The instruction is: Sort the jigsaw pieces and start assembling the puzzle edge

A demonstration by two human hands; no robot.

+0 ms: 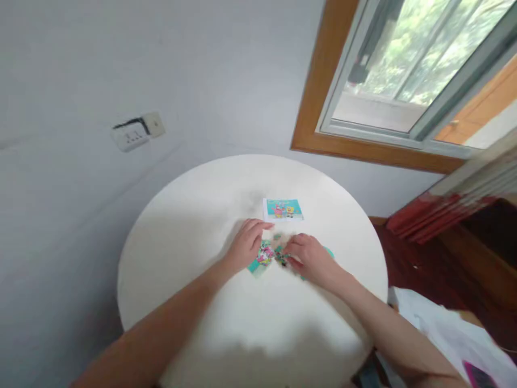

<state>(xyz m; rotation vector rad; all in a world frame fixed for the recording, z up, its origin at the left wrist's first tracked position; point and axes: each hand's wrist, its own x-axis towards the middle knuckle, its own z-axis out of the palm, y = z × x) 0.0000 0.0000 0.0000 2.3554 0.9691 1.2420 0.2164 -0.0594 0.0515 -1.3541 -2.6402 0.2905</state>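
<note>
Colourful printed flat pieces, which look like parts of a jigsaw puzzle (265, 253), lie on the round white table (177, 242) between my two hands. My left hand (247, 243) rests at their left side, its fingers stretched out and touching the table and the pieces' edge. From the right, my right hand (310, 260) has its fingertips closed on a small dark green printed puzzle piece (280, 256). More teal pieces show partly from under this hand. Just beyond the hands lies a teal picture card (283, 209) with a pink and a yellow cartoon figure.
A white wall with a socket (131, 134) stands behind the table. To the right are a wood-framed window (302, 129) and a red and beige curtain (428, 218). A white bag or cloth (440, 328) sits low by the table's right edge.
</note>
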